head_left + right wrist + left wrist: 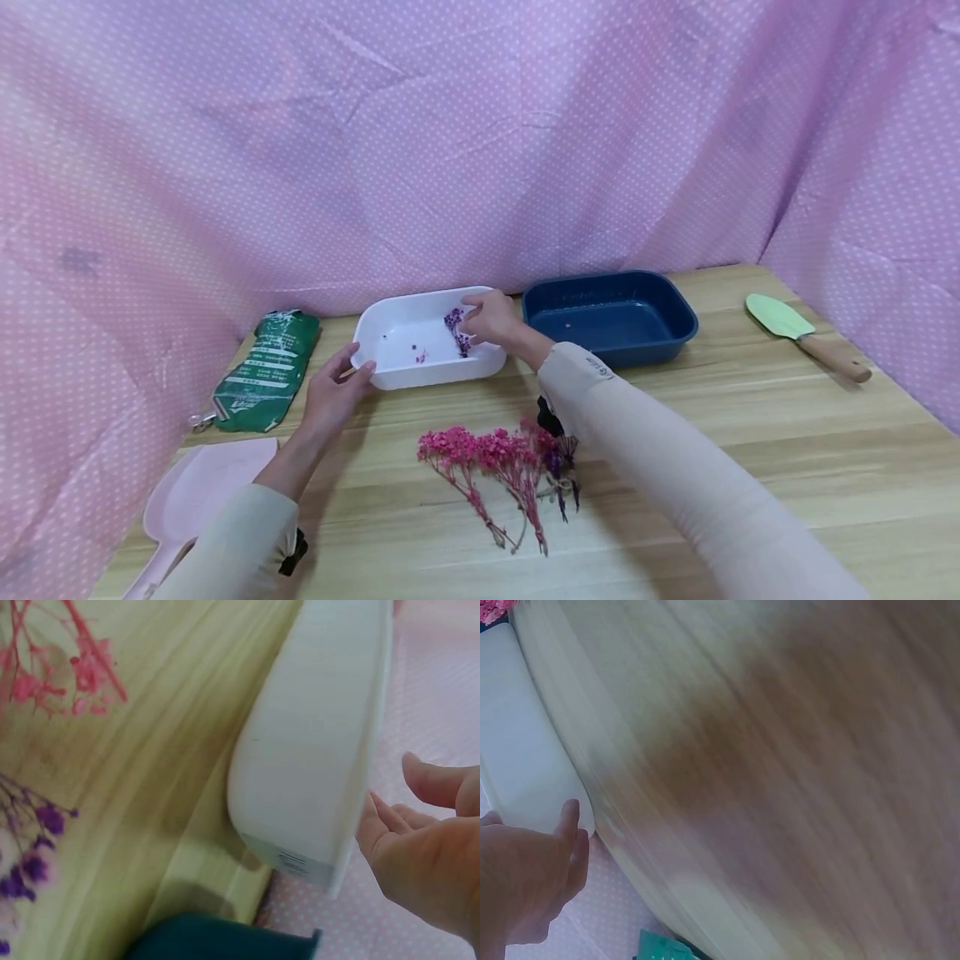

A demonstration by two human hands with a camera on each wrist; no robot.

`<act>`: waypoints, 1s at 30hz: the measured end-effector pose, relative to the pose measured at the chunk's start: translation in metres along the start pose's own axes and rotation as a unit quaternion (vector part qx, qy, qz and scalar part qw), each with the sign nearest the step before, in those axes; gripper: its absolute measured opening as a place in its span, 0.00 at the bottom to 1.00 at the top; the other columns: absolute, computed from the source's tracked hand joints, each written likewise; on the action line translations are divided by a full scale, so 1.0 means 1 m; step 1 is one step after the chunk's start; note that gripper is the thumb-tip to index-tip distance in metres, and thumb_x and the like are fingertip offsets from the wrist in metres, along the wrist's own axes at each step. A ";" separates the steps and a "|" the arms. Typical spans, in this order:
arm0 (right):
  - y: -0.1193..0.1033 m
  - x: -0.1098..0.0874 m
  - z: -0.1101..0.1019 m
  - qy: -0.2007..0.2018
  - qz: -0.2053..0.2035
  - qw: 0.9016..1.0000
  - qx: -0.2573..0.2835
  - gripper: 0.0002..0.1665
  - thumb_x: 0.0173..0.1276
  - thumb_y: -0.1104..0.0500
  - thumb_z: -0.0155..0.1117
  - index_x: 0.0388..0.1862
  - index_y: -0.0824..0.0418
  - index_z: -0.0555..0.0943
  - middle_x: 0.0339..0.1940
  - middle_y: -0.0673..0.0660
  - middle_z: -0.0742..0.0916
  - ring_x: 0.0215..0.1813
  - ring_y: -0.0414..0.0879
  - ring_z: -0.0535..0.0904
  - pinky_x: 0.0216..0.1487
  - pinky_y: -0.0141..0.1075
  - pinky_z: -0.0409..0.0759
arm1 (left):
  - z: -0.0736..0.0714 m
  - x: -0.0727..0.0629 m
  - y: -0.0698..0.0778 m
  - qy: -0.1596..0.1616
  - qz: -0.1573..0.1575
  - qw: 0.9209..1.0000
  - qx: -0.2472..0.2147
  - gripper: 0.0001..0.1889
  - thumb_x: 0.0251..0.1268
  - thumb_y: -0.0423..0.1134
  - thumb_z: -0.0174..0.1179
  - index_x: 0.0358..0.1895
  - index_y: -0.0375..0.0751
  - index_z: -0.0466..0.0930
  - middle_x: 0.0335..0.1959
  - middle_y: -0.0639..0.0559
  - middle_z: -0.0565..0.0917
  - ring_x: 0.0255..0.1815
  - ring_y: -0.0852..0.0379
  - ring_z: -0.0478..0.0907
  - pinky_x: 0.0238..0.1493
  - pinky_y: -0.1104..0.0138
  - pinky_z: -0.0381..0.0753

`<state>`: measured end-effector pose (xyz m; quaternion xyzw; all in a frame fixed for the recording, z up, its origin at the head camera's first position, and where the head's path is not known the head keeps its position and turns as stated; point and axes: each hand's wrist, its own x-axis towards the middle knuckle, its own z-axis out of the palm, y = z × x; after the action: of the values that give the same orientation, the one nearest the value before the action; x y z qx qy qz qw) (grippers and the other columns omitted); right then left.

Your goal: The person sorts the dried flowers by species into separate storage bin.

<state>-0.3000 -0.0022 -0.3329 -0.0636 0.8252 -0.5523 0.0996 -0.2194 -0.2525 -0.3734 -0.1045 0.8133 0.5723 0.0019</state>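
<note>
In the head view, my left hand (332, 402) holds the near left corner of a white rectangular basin (438, 374), thumb at the front and fingers at the end. My right hand (495, 320) reaches over the basin's right end, beside a sprig of purple dried flowers (454, 327) lying inside. Its thumb stands apart from the fingers in the right wrist view, where the basin wall (311, 750) hides the fingertips. A few loose petals lie on the basin floor. Pink dried flower bunches (498, 450) lie on the table in front, with purple ones (558, 458) partly behind my right sleeve.
A dark blue basin (622, 354) stands right of the white one. Farther right lies a green trowel (783, 318) with a wooden handle. At left are a green bag (266, 375) and a pale pink dustpan (202, 492). A pink dotted curtain (450, 150) encloses the table.
</note>
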 end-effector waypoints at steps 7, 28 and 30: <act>-0.017 -0.023 -0.016 -0.012 -0.036 0.999 -0.017 0.24 0.69 0.62 0.61 0.64 0.64 0.75 0.49 0.65 0.85 0.40 0.57 0.86 0.44 0.45 0.86 | 0.001 0.001 -0.001 0.000 0.007 1.000 -0.009 0.35 0.70 0.50 0.55 0.76 0.50 0.52 0.72 0.41 0.61 0.64 0.47 0.68 0.59 0.63 0.76; 0.028 -0.128 -0.085 -0.029 -0.002 0.998 0.062 0.26 0.71 0.61 0.60 0.65 0.69 0.72 0.54 0.68 0.82 0.46 0.52 0.84 0.46 0.44 0.86 | 0.001 -0.001 -0.002 0.002 -0.003 1.000 0.001 0.35 0.71 0.50 0.54 0.76 0.51 0.52 0.71 0.42 0.62 0.64 0.47 0.69 0.55 0.69 0.78; 0.035 -0.137 -0.089 -0.031 -0.001 0.998 0.055 0.27 0.71 0.60 0.60 0.65 0.70 0.71 0.53 0.68 0.82 0.45 0.52 0.84 0.45 0.44 0.86 | 0.002 0.000 -0.002 0.001 -0.002 1.000 0.001 0.35 0.71 0.50 0.54 0.76 0.51 0.52 0.72 0.42 0.61 0.64 0.47 0.69 0.56 0.68 0.77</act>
<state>-0.1878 0.1209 -0.3191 -0.0761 0.7902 -0.5944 0.1283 -0.2189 -0.2515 -0.3753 -0.1069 0.8137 0.5714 0.0029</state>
